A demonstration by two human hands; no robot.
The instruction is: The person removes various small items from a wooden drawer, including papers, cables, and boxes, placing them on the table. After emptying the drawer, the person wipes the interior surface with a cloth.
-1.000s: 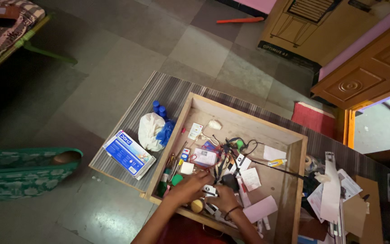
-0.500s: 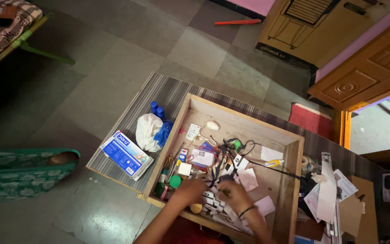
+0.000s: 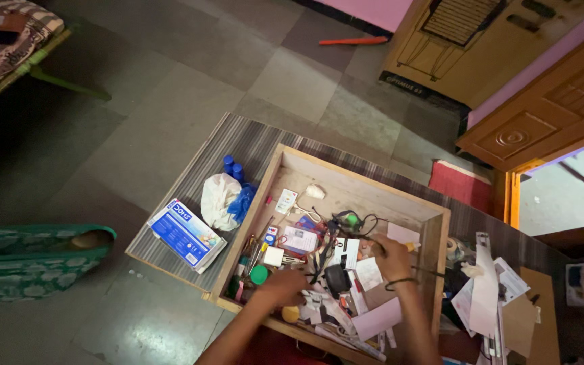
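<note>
Your left hand [image 3: 284, 285] rests among clutter in the wooden drawer [image 3: 434, 223]; its grip can't be told. Your right hand [image 3: 391, 253] closes its grip on a yellow-tipped marker [image 3: 410, 247], far right of the left.

Right hand [image 3: 392, 255] moved rightward (toward the yellow-tipped marker [image 3: 408, 247])
</note>
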